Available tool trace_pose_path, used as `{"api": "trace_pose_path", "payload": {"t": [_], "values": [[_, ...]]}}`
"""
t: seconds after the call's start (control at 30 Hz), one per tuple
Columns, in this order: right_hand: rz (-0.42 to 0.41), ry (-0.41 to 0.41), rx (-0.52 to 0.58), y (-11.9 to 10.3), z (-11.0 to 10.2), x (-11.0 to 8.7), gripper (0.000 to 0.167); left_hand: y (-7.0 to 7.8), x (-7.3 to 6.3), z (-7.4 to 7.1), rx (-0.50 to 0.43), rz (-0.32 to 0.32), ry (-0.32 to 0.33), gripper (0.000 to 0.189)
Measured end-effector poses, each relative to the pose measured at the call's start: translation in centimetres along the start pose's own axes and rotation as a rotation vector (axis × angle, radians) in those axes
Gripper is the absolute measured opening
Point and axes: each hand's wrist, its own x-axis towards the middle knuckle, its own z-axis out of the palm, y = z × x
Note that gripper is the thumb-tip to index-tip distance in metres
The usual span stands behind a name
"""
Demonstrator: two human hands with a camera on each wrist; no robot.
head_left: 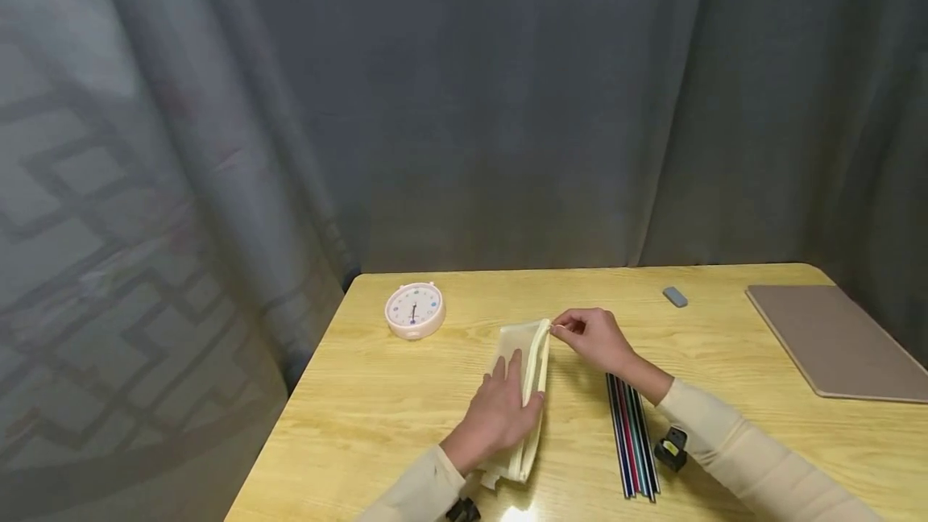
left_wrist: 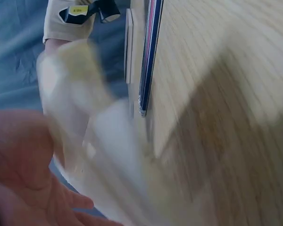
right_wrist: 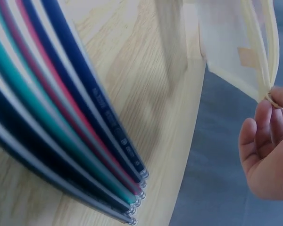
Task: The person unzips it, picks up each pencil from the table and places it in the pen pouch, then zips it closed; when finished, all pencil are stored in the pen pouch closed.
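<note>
A pale yellow translucent zipper pouch (head_left: pixel 535 365) is tilted up on its edge over the table, its zipper strip facing upward. My left hand (head_left: pixel 496 409) holds it, fingers spread along the left face and thumb over the zipper edge. At the pouch's far end, the right hand (head_left: pixel 594 337) pinches a small loop at the zipper's tip, which shows in the right wrist view between thumb and fingertips (right_wrist: pixel 264 117). Several striped pencils (head_left: pixel 632 441), in dark blue, red and green, lie side by side beneath the right forearm. The left wrist view shows the pouch blurred.
A pale pink round clock (head_left: pixel 415 310) lies at the back left of the wooden table (head_left: pixel 362 417). Toward the back right is a small blue-grey block (head_left: pixel 675 296). A flat brown board (head_left: pixel 841 341) rests at the right edge. Grey curtains (head_left: pixel 507 103) hang behind.
</note>
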Motion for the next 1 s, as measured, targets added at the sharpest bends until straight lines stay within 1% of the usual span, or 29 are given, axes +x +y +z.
{"api": "trace_pose_path", "payload": {"t": [0.07, 0.13, 0.2, 0.27, 0.3, 0.37, 0.4, 0.47, 0.5, 0.53, 0.6, 0.7, 0.8, 0.93, 1.0], "values": [[-0.01, 0.011, -0.009, 0.1, -0.2, 0.0, 0.005, -0.2, 0.1, -0.3, -0.017, 0.055, 0.029, 0.064], [-0.013, 0.014, -0.011, 0.3, -0.3, 0.0, 0.004, -0.3, 0.2, -0.8, -0.018, 0.102, 0.083, 0.054], [0.004, 0.0, 0.008, 0.4, -0.5, 0.0, 0.006, -0.4, 0.4, -1.2, -0.05, 0.125, 0.119, 0.046], [0.048, -0.023, 0.04, 0.4, -0.7, -0.1, 0.009, -0.5, 0.6, -1.5, -0.084, 0.127, 0.147, 0.042], [0.082, -0.04, 0.061, 0.4, -0.9, -0.1, 0.013, -0.6, 0.6, -1.7, -0.094, 0.127, 0.159, 0.04], [0.16, -0.075, 0.086, 0.5, -1.6, -0.4, 0.023, -0.8, 0.7, -2.0, -0.134, 0.126, 0.164, 0.039], [0.191, -0.096, 0.07, 0.5, -2.0, -0.6, 0.03, -1.0, 0.7, -2.2, -0.134, 0.131, 0.183, 0.038], [0.244, -0.142, -0.007, 0.9, -3.1, -1.1, 0.042, -1.2, 0.8, -2.5, -0.13, 0.141, 0.225, 0.037], [0.269, -0.169, -0.054, 1.3, -3.6, -1.4, 0.046, -1.4, 0.8, -2.7, -0.145, 0.142, 0.232, 0.036], [0.282, -0.201, -0.111, 1.8, -4.2, -1.8, 0.05, -1.6, 0.8, -2.9, -0.157, 0.147, 0.241, 0.035], [0.315, -0.257, -0.185, 3.0, -5.1, -2.5, 0.053, -1.9, 0.8, -3.1, -0.17, 0.149, 0.262, 0.034], [0.39, -0.304, -0.199, 4.5, -6.1, -3.5, 0.051, -2.3, 0.7, -3.1, -0.188, 0.15, 0.266, 0.033], [0.466, -0.307, -0.152, 5.3, -6.7, -4.2, 0.05, -2.5, 0.6, -3.1, -0.198, 0.145, 0.259, 0.034], [0.522, -0.301, -0.104, 5.3, -7.2, -4.5, 0.049, -2.4, 0.6, -3.1, -0.206, 0.145, 0.257, 0.036], [0.527, -0.294, -0.098, 5.2, -7.3, -4.6, 0.048, -2.4, 0.6, -3.1, -0.203, 0.151, 0.257, 0.036]]}}
